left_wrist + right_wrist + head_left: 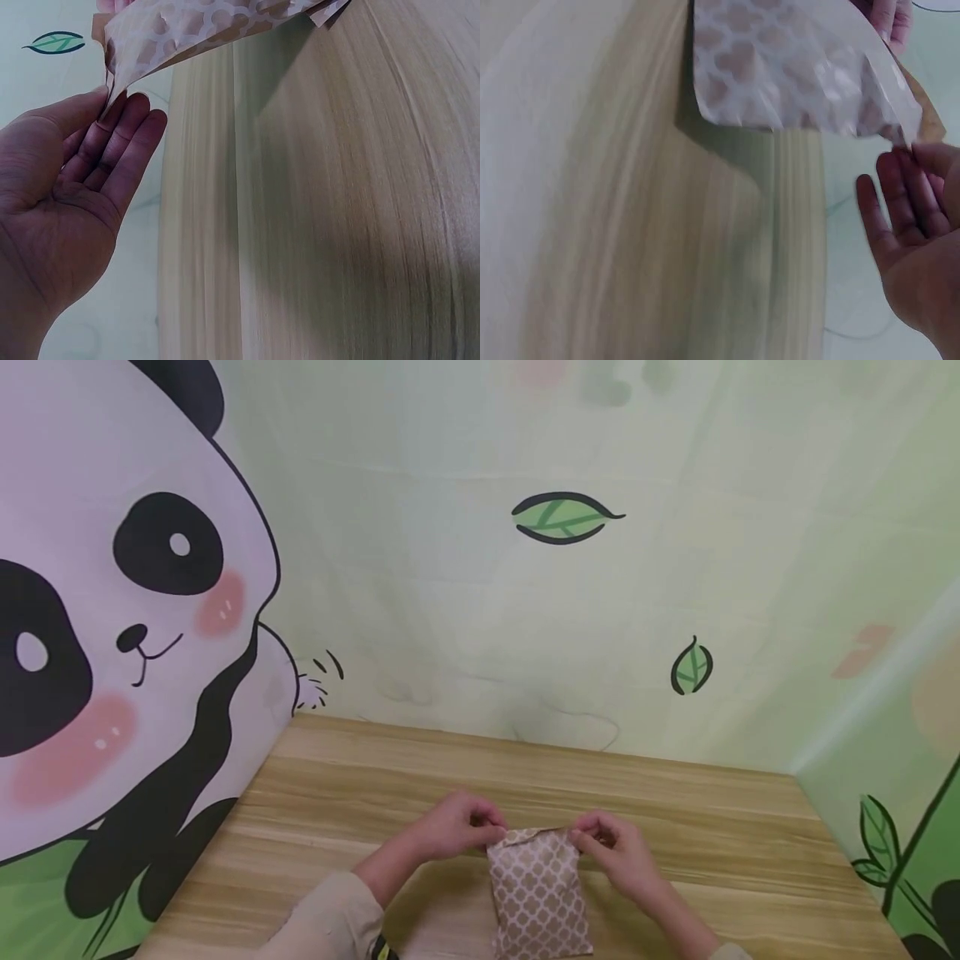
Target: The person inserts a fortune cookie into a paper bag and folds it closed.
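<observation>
A brown paper bag (536, 893) with a white lattice pattern is held between both hands, its top edge toward the back of the table. My left hand (467, 822) pinches its upper left corner between thumb and fingers. At the opposite upper corner, my right hand (613, 850) pinches the paper the same way. A folded strip runs along the bag's top edge. In the left wrist view the bag (180, 34) slants above the tabletop, its corner in the left hand's (82, 165) fingertips. The right wrist view has the bag (780, 67) casting a shadow on the wood.
The wood-grain table (337, 802) reaches back to a pale green cloth backdrop (420, 568) printed with leaves. A large printed panda (172, 568) covers the left side wall. Another printed panel (900, 735) borders the table on the right.
</observation>
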Demonstrator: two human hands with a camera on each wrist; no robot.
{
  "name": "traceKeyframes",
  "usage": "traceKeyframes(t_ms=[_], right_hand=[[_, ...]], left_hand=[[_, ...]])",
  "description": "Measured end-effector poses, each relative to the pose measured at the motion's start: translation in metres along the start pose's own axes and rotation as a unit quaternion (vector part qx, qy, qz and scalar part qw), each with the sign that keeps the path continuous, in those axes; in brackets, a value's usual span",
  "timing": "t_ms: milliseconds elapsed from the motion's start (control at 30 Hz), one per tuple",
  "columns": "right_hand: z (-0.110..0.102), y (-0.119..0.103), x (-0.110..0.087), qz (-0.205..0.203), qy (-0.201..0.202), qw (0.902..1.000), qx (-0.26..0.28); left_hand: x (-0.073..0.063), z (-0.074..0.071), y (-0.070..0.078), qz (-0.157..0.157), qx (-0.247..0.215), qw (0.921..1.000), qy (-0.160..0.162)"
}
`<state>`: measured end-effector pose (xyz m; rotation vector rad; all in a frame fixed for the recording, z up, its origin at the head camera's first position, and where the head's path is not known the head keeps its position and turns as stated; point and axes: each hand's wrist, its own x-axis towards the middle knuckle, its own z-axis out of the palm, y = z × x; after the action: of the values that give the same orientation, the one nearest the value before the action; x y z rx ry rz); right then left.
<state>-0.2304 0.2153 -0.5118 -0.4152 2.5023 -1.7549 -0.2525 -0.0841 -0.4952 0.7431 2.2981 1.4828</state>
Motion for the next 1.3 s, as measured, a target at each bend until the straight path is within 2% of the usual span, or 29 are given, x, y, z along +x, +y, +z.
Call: traceKeyframes(t_ms=[200,333,500,767,933,1300], right_hand=[[-0.016,-0.004,0.007,0.008,-0.084,0.9957,0.039],[-0.019,-0.011,0.02,0.015,-0.131,0.991,0.021],[-0.02,-0.014,0.033,0.031,-0.194,0.9805,0.007],[-0.017,-0.019,0.037,-0.001,-0.264,0.964,-0.034],[-0.014,-0.019,0.035,-0.026,-0.271,0.9606,-0.057],[-0.007,-0.02,0.026,-0.045,-0.224,0.9688,-0.096]], left_hand=[[0.003,0.005,0.0,0.004,0.011,0.9999,0.001],[0.003,0.006,0.001,0.005,0.023,0.9997,0.002],[0.003,0.009,0.0,0.009,0.035,0.9993,0.006],[0.001,0.012,0.001,0.012,0.051,0.9984,0.02],[0.0,0.012,0.003,0.008,0.057,0.9981,0.025],[0.002,0.016,0.0,0.019,0.07,0.9968,0.034]])
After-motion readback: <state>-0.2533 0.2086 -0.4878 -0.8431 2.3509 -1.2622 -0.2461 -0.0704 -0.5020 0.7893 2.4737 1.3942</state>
